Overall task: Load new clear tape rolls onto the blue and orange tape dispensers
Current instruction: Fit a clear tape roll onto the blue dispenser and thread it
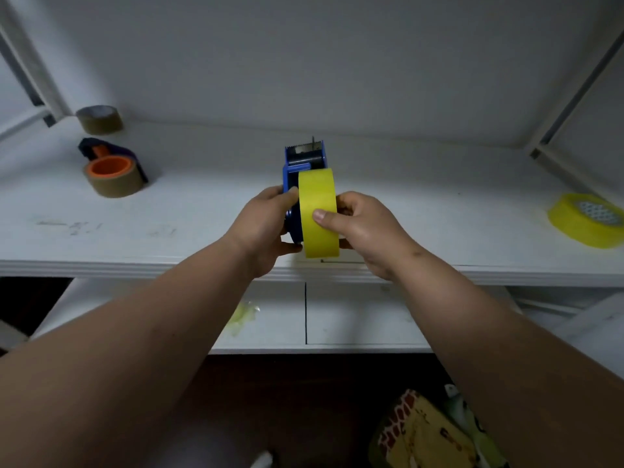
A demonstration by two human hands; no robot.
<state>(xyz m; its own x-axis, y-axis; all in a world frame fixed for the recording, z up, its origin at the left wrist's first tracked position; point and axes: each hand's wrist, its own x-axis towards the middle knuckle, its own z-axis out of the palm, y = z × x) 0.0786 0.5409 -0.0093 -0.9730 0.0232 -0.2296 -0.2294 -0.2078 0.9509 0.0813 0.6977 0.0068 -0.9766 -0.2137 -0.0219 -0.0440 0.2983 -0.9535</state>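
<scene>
Nearest to us, below the tabletop (202, 238) edge, a crumpled scrap of yellowish tape (243, 317) lies on the lower white surface, nearer than the blue dispenser (291, 197) and a little to its left. Above the front edge of the tabletop we see both hands raised around that dispenser. The left hand (266, 228) grips the blue dispenser from its left side, fingers curled round the frame. The right hand (361, 224) holds the yellow tape roll (319, 214), thumb pressed on the roll's outer band and fingers curled behind it; the roll stands on edge against the dispenser's right face. The dispenser's toothed blade points away from us. Far right of the blue dispenser, another yellowish roll (586, 220) lies flat on the tabletop. Far left and beyond it, the orange dispenser (113, 165) lies with a brown roll on its hub. Beyond that, against the wall, sits a loose brown roll (99, 119).
</scene>
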